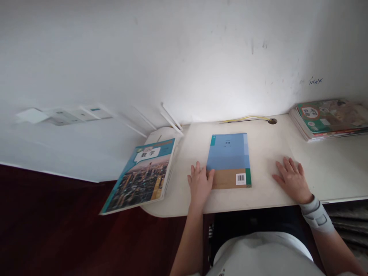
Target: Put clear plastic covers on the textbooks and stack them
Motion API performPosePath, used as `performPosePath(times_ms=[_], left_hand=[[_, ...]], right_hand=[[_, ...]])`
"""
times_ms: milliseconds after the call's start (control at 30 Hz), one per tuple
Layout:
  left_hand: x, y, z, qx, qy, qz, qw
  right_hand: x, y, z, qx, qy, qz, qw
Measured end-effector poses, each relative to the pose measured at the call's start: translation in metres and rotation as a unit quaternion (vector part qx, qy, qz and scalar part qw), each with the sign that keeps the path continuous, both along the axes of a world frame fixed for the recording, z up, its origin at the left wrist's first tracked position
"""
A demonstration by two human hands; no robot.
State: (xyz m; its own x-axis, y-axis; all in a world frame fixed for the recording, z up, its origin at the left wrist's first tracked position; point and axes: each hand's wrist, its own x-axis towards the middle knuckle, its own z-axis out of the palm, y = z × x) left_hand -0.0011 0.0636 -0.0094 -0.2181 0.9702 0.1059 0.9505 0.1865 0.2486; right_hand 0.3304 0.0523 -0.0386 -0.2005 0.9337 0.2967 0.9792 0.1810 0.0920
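Note:
A textbook [229, 159] lies flat on the white desk [264, 165], its blue and brown cover with a barcode facing up. My left hand [199, 184] rests beside its lower left corner, fingers spread, the thumb at the book's edge. On bare desk to the right of the book, my right hand [291, 179] lies flat with its fingers apart; a grey band [317, 215] wraps that wrist. To the left of my left hand is a math textbook [140, 174] with a city photo on its cover, overhanging the desk's left edge.
A pile of books [333, 119] stands at the back right against the wall [201, 57]. Yellow and black cables [247, 118] run into a round hole [272, 121] in the desk. Behind the math textbook, a white device with antennas [161, 134] stands near wall sockets [80, 114].

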Motion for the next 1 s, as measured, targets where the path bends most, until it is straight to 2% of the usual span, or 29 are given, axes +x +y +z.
performPosePath(times_ms=[133, 200, 267, 333, 400, 467, 567, 633, 700, 800, 1000], left_hand=[[0.0, -0.002, 0.002, 0.023, -0.037, 0.004, 0.999], [0.002, -0.007, 0.008, 0.051, -0.098, -0.004, 0.994], [0.009, -0.014, 0.017, 0.076, -0.208, -0.046, 0.974], [0.022, -0.021, 0.026, 0.075, -0.318, -0.119, 0.938], [0.042, -0.023, 0.031, 0.063, -0.363, -0.18, 0.912], [0.067, -0.021, 0.03, 0.073, -0.33, -0.208, 0.918], [0.107, -0.013, 0.021, 0.092, -0.199, -0.263, 0.94], [0.132, -0.01, 0.015, 0.082, -0.103, -0.317, 0.939], [0.149, -0.009, 0.011, 0.073, -0.026, -0.346, 0.935], [0.159, -0.01, 0.006, 0.066, 0.046, -0.344, 0.935], [0.151, -0.01, 0.002, 0.066, 0.108, -0.324, 0.938]], right_hand=[[0.0, -0.001, 0.001, 0.001, 0.005, -0.001, 1.0], [-0.001, -0.001, 0.002, 0.0, 0.007, -0.001, 1.0], [-0.001, -0.001, 0.002, 0.0, 0.008, 0.0, 1.0], [-0.001, 0.0, 0.001, -0.001, 0.013, 0.001, 1.0], [0.0, 0.001, 0.0, 0.0, 0.024, 0.001, 1.0], [0.001, 0.003, -0.002, 0.003, 0.037, 0.004, 0.999], [0.002, 0.005, -0.003, 0.004, 0.051, 0.011, 0.999], [0.002, 0.006, -0.002, -0.002, 0.055, 0.014, 0.998], [0.002, 0.006, -0.001, -0.007, 0.061, 0.014, 0.998], [0.001, 0.007, -0.002, 0.002, 0.089, 0.004, 0.996], [0.003, 0.009, -0.004, 0.006, 0.181, 0.022, 0.983]])
